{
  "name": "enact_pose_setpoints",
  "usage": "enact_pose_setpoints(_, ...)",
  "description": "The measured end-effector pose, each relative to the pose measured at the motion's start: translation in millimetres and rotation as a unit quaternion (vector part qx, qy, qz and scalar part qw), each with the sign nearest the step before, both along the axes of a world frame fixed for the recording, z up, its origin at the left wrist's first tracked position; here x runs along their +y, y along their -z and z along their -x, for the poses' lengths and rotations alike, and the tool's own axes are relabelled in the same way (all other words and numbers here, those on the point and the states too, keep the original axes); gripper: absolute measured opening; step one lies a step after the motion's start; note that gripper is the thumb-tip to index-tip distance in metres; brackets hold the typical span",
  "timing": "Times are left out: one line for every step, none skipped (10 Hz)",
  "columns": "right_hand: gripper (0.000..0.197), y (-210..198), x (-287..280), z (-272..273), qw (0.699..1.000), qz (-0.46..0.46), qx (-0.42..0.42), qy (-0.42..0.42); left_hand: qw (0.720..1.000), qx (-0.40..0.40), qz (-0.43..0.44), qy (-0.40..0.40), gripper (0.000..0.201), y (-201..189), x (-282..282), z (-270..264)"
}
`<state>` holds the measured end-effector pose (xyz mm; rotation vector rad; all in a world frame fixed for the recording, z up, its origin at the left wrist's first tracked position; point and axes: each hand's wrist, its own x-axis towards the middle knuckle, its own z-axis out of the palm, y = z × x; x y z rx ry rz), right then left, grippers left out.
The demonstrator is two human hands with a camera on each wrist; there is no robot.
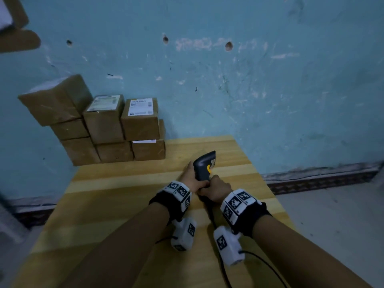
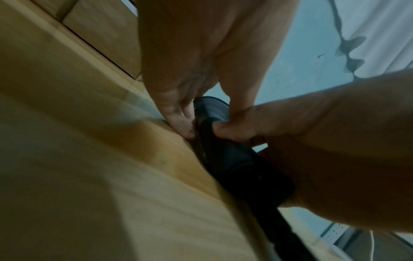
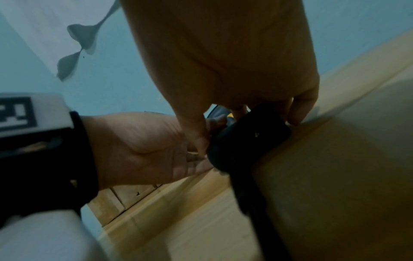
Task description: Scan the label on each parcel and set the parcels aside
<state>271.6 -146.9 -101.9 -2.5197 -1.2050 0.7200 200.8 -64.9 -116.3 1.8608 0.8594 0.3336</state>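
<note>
A dark grey barcode scanner [image 1: 204, 165] with a yellow trigger stands on the wooden table [image 1: 104, 196], head pointing toward the wall. My left hand [image 1: 194, 176] grips its left side, thumb across the handle. My right hand [image 1: 216, 187] wraps the lower handle from the right. In the left wrist view my left hand's fingers [image 2: 178, 121] pinch the scanner body [image 2: 212, 109]. The right wrist view has my right hand's fingers [image 3: 299, 113] curled over the black handle [image 3: 250, 139]. Several brown taped parcels [image 1: 112, 129] are stacked at the table's far left, out of reach of both hands; two on top show white labels [image 1: 140, 106].
The scanner's black cable [image 1: 209, 213] trails back between my wrists to the near edge. A scuffed blue wall [image 1: 249, 90] stands behind the table. The table's right edge drops to a pale floor [image 1: 332, 215]. Bare wood lies left of my arms.
</note>
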Motion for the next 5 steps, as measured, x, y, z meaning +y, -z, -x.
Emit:
enact_pose_setpoints(0.035, -1.5, 0.6, 5.9, 0.999, 0.016, -0.034, 0.009, 1.000, 0.008, -0.003, -0.013, 0.077, 0.0, -0.5, 0.0)
enact_pose_setpoints(0.040, -1.8, -1.0, 7.4, 0.999, 0.031, -0.037, 0.007, 0.999, 0.022, 0.026, -0.036, 0.081, -2.7, -6.0, 7.5)
enact_pose_setpoints(0.064, 0.8, -0.8, 4.7, 0.999, 0.032, -0.019, 0.022, 0.996, 0.052, 0.052, -0.045, 0.081, -5.9, -4.7, 24.0)
enact_pose_setpoints(0.077, -7.1, -4.6, 10.0, 0.997, -0.002, -0.024, 0.071, 0.996, 0.053, 0.030, -0.069, 0.063, -22.5, -3.8, 55.4)
enact_pose_setpoints(0.077, -29.5, -7.8, 21.4, 0.991, -0.085, -0.013, 0.104, 0.991, 0.030, -0.032, -0.125, 0.053, -51.0, 0.3, 89.2)
